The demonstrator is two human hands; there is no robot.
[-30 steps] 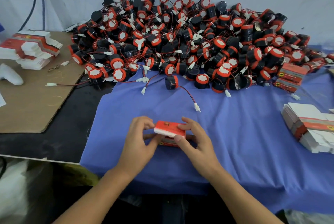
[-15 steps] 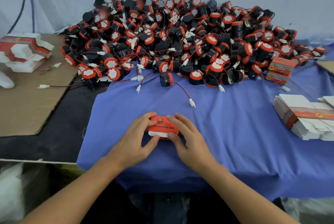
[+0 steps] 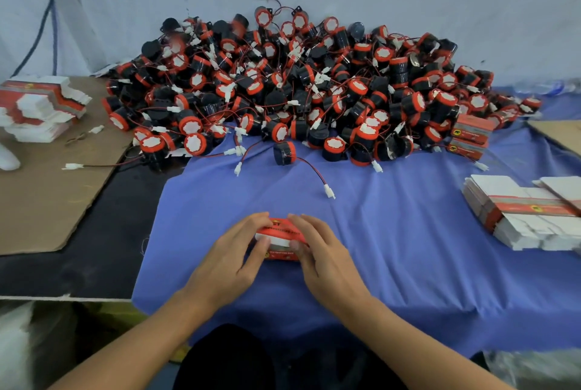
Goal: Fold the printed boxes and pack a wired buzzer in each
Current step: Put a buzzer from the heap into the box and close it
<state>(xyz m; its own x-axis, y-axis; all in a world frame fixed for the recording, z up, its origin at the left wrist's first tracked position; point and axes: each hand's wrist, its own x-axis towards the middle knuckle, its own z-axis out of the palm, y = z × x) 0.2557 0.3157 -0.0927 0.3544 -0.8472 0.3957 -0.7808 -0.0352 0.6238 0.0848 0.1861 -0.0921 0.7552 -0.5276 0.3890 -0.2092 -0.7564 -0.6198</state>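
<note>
Your left hand (image 3: pixel 226 260) and right hand (image 3: pixel 327 260) had their fingers (image 3: pixel 251 223) clamped round the box (image 3: pixel 281 234), low over the blue cloth (image 3: pixel 393 248) before you. You needed even thumb pressure so the white flap tucked in squarely.

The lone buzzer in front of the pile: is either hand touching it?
No, the left hand and right hand grip the printed box, while the lone buzzer lies apart on the blue cloth.

- Left hand (image 3: pixel 231 260) near centre, fingers curled over the left end of the box (image 3: pixel 281 230), thumb pressed on its near face.
- Right hand (image 3: pixel 322 259) mirrors it on the right end.
- Both forearms angle in from the near corners.
</note>
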